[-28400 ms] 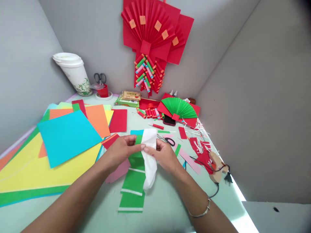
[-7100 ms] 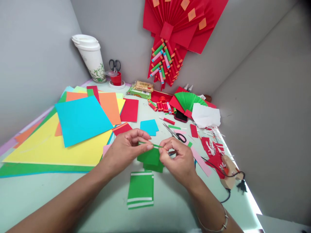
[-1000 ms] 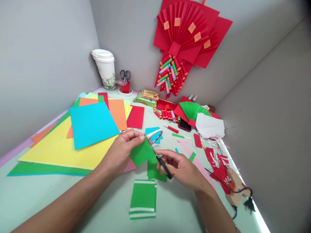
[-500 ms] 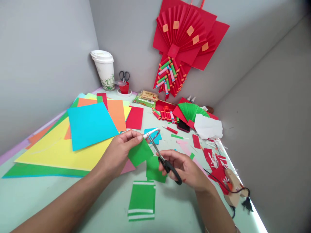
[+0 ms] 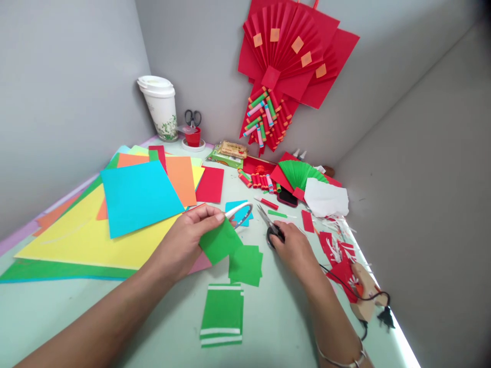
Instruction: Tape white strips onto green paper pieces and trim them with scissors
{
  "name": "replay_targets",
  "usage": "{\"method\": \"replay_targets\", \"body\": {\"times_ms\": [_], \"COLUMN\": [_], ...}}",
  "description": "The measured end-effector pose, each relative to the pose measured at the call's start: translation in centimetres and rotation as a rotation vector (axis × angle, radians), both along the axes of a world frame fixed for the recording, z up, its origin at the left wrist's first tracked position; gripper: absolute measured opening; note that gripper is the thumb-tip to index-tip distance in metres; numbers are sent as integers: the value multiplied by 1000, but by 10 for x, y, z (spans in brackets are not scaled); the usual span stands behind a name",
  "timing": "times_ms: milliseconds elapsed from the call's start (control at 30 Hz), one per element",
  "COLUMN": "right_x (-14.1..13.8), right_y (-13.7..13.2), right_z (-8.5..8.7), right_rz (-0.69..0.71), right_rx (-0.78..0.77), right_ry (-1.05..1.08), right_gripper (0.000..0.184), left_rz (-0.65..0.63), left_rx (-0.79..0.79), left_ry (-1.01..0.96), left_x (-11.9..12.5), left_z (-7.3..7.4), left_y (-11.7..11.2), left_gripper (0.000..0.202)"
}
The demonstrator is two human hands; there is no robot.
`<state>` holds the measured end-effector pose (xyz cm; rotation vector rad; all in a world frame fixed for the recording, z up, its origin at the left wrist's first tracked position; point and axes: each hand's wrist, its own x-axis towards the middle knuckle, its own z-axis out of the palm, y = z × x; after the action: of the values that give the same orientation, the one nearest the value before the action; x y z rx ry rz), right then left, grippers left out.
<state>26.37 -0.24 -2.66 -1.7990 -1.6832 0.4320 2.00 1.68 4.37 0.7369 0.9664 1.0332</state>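
Note:
My left hand (image 5: 192,232) pinches a green paper square (image 5: 221,242) by its top corner. At the same fingertips is a thin white roll of tape (image 5: 242,212), its ring standing out to the right. My right hand (image 5: 293,248) is at the black handles of a pair of scissors (image 5: 267,217), low over the table, with the blades pointing up and left, apart from the tape. Beneath the held square, more green squares (image 5: 246,267) lie on the table. Nearer me is a stack of green rectangles (image 5: 222,312) with white strips along their edges.
Coloured paper sheets (image 5: 141,199) cover the left side. A lidded cup (image 5: 161,110) stands at the back. Red paper scraps (image 5: 337,255) and a beige glue gun (image 5: 366,291) with a black cord lie right. A red fan decoration (image 5: 284,56) hangs on the wall.
My right hand has moved the scissors away from the tape, to the right and down toward the table. My left hand still holds the green square and tape.

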Motion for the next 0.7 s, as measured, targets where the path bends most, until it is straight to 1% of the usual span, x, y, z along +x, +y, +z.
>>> {"method": "replay_targets", "body": {"times_ms": [33, 100, 167, 233, 267, 300, 367, 433, 500, 633, 700], "right_x": [0, -2, -6, -14, -18, -22, -31, -37, -41, -40, -39], "right_y": [-1, -2, -5, -9, -12, -16, -21, -25, -27, -27, -26], "right_z": [0, 5, 16, 29, 35, 40, 46, 48, 47, 43, 40], "right_rz": [10, 39, 79, 143, 196, 277, 390, 463, 480, 406, 387], "right_rx": [11, 46, 95, 153, 178, 209, 205, 154, 64, -181, -242], "right_ry": [-17, -37, -41, -13, 16, 108, 244, 340, 435, 743, 838], "right_gripper": [32, 31, 33, 37, 39, 38, 32, 27, 23, 15, 15], "left_rz": [-15, -47, -90, -162, -209, -258, -332, -352, -347, -372, -385], "left_rx": [4, 13, 11, -7, -18, -26, -21, -2, 2, -34, -12], "left_ry": [6, 20, 39, 60, 78, 102, 159, 210, 230, 160, 123], "left_x": [0, -1, -1, -1, -1, -1, -1, 0, 0, -2, -3], "left_z": [0, -1, -3, -5, -5, -6, -6, -5, -5, -8, -9], "left_y": [0, 0, 0, -2, -2, -3, -5, -7, -7, -5, -4], "left_gripper": [25, 25, 25, 24, 23, 23, 23, 24, 25, 26, 25]}}
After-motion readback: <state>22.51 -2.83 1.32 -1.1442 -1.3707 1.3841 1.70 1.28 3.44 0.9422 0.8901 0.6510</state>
